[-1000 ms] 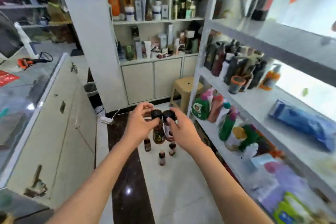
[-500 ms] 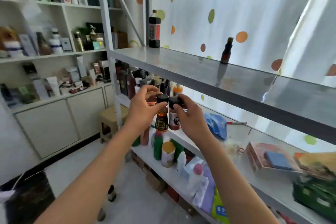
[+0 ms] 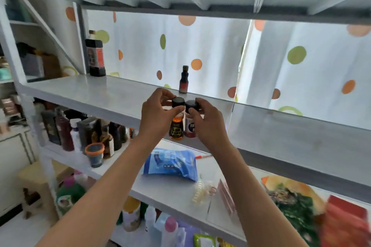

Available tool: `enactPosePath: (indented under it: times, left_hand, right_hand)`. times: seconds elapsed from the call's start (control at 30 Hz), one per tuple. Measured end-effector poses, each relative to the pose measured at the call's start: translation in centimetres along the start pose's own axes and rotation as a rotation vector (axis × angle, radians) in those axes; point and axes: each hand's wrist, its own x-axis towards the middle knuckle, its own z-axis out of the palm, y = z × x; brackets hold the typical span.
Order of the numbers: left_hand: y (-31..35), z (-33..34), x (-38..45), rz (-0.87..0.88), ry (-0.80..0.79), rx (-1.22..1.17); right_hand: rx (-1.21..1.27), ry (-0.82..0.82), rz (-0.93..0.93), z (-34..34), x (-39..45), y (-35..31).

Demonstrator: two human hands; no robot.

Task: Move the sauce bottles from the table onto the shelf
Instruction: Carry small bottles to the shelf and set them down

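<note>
— So, left hand (image 3: 158,118)?
— Pinching the black cap of a small amber-brown sauce bottle with a dark label (image 3: 177,126); grip narrow, thumb and fingertips curled round the cap.
— And the right hand (image 3: 208,124)?
— Same sort of grip, closed round the black cap of a small pale sauce bottle with a red base (image 3: 190,129). Both bottles upright, side by side and about touching, held in front of the front edge of the grey metal shelf board (image 3: 84,92).
— Set down on it?
— Cannot tell; bases look level with the edge or just below it.
— Anything on that board?
— Slim dark bottle with a reddish base (image 3: 183,80) near the back, just beyond the hands. Tall dark square bottle with a red label (image 3: 96,58) far left. Blue plastic pouch (image 3: 172,163) lying on the shelf below.
</note>
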Motion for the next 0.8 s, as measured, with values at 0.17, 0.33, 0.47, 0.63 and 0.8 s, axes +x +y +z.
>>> enactPosePath:
  times: [0.17, 0.33, 0.47, 0.63, 0.8]
  left_hand:
    - [-2.9, 3.2, 6.7, -0.010, -0.027, 0.068]
    - [-5.9, 7.0, 12.3, 0.047, -0.091, 0.124]
    - [-8.1, 10.1, 16.0, 0.116, -0.161, 0.136]
    - [-10.5, 13.2, 19.8, 0.108, -0.163, 0.148]
    - [-12.7, 16.2, 22.9, 0.102, -0.122, 0.163]
  right_hand:
    - [-0.101, -0.046, -0.011, 1.4, 6.2, 3.4]
    - [-0.154, -0.058, 0.011, 2.4, 12.9, 7.1]
    - [-0.206, -0.044, 0.023, 3.3, 16.8, 10.6]
    - [-0.203, -0.041, 0.063, 4.6, 19.7, 14.0]
    - [-0.199, -0.007, 0.125, 6.3, 23.1, 16.3]
